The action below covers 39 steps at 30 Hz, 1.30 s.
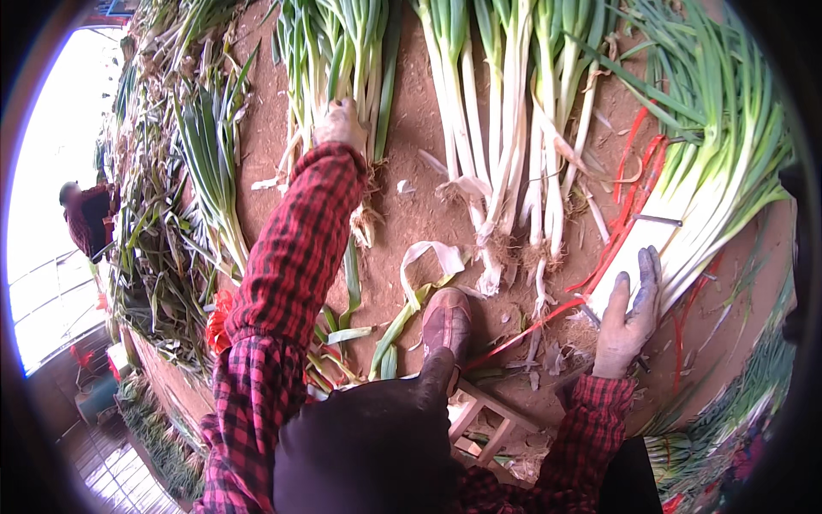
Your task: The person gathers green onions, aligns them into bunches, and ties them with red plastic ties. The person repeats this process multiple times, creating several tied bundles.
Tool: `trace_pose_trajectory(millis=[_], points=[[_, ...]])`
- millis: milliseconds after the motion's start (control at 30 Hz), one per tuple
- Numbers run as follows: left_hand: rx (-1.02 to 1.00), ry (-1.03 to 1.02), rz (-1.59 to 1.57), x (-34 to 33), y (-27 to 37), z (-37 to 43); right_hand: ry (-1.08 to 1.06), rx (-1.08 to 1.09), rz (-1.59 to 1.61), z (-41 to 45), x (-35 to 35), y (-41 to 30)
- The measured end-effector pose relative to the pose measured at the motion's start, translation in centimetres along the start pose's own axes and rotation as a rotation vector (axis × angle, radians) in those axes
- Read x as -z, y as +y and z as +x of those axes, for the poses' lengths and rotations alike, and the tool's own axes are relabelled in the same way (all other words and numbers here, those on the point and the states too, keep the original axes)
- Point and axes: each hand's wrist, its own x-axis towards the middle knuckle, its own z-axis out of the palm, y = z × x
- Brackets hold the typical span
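My left hand (340,123), gloved, reaches forward and closes around the stalks of green onions (369,83) lying on the soil. My right hand (628,315), in a pale glove with dark-stained fingers, has its fingers raised and spread beside the white stalks of a trimmed green onion bundle (681,218). That bundle lies tilted at the right, by dark metal rods (657,220) and red plastic ties (626,231). Between my hands lie more green onions (507,148), their roots towards me. Whether my right palm touches the bundle is unclear.
Stripped leaves (164,257) form a heap at the left, with green onions (215,154) lying against it. My shoe (446,324) stands on the soil beside a wooden frame (491,424). A co-worker (88,218) is at the far left. More onions (738,398) lie at lower right.
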Motion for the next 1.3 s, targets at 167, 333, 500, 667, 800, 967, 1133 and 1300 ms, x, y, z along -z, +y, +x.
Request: trace_pose_trajectory(millis=[167, 333, 500, 667, 800, 967, 1133, 1300], points=[[0.031, -0.065, -0.117, 0.3, -3.3, 3.5, -0.047, -0.033, 0.051, 0.4, -0.7, -0.3], [0.152, -0.248, -1.427, 2.4, -4.2, 1.7, -0.026, -0.103, 0.272, -0.4, -2.6, -0.9], [0.02, -0.404, -1.763, 5.1, -1.3, -4.6, -0.352, -0.367, 1.025, -0.5, -7.9, -7.9], [-0.006, -0.429, -1.718, 2.8, 5.6, -10.7, -0.846, -0.906, 1.436, -2.2, -15.0, -14.5], [-0.114, -0.403, -1.371, 1.7, 5.0, -10.0, -0.86, -1.114, 1.758, -4.0, -15.7, -13.8], [0.12, 0.004, -0.065, 0.3, 1.4, -2.9, -0.816, -1.293, 1.394, -6.5, -14.1, -11.7], [0.123, 0.073, -0.28, -1.0, -1.6, 0.7, -0.789, -1.105, 1.345, -5.1, -13.6, -12.2], [0.167, -0.419, -1.312, 2.0, 0.3, -3.5, -0.704, -0.79, 1.296, -1.1, -17.6, -11.7]])
